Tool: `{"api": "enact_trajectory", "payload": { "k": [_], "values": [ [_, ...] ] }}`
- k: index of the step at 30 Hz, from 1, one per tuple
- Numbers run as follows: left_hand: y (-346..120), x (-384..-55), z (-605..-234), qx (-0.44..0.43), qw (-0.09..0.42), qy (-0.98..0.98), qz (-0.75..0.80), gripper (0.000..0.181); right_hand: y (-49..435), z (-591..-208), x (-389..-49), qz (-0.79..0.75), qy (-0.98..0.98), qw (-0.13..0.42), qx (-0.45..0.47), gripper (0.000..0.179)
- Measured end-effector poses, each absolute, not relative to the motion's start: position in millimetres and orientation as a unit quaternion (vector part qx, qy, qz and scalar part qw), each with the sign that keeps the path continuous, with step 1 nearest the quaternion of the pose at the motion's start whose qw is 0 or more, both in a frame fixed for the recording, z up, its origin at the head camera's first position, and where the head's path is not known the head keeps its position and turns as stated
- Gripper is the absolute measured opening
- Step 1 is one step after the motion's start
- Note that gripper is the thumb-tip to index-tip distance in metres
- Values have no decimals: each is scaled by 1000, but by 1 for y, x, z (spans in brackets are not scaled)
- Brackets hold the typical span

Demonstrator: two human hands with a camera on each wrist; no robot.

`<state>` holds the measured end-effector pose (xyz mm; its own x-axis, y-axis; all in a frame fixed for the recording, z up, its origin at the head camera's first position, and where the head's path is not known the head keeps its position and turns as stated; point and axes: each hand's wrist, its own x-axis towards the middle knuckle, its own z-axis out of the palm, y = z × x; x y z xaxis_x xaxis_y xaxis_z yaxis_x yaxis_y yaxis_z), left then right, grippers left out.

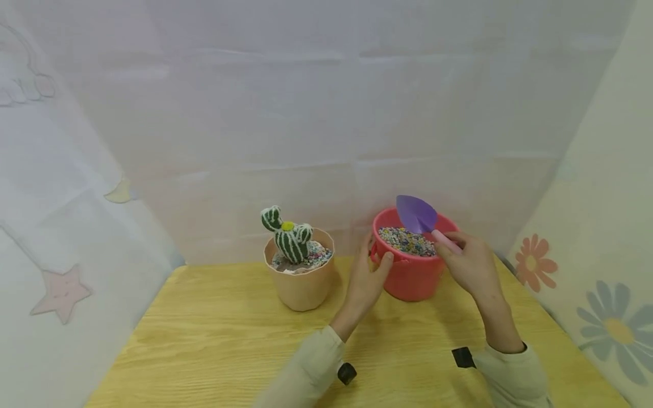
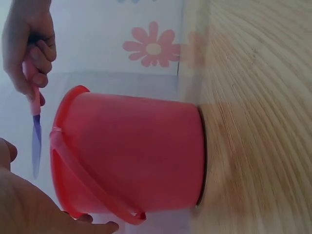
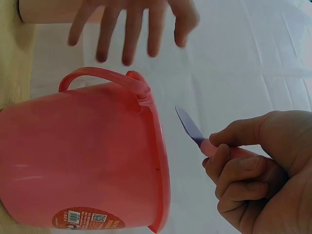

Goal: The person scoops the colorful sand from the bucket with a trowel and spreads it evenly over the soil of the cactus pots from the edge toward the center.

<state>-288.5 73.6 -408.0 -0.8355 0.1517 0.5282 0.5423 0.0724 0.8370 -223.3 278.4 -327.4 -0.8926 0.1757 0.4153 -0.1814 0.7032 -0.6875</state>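
Observation:
My right hand (image 1: 473, 265) grips the pink handle of a small trowel (image 1: 415, 215), its purple blade over the mouth of a red bucket (image 1: 414, 279). Colorful granules (image 1: 408, 242) fill part of the bucket. At the bucket's left side is my left hand (image 1: 366, 279), fingers spread and straight; the right wrist view shows its fingertips just apart from the bucket's handle (image 3: 102, 73). In the left wrist view that handle (image 2: 92, 180) hangs down along the bucket's wall. The trowel blade (image 2: 36, 146) appears edge-on there, with no granules visible on it.
Left of the bucket stands a peach pot (image 1: 304, 290) holding a knitted green cactus (image 1: 293, 245) amid colorful granules. Both containers stand toward the back of the wooden table (image 1: 224, 334), close to a pale cloth backdrop (image 1: 285, 113). Side cloths carry printed flowers and a star.

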Motion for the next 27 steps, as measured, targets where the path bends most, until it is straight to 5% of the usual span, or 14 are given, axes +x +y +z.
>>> {"api": "enact_trajectory", "payload": {
  "k": [14,27],
  "values": [
    [112,-305,-417,-161,99,-705,-683,101,281,-329,-227,390,-890,235,-16,45],
    [110,-316,-429,-162,79,-677,-714,97,277,-331,-227,379,-890,254,-13,46]
  ]
}}
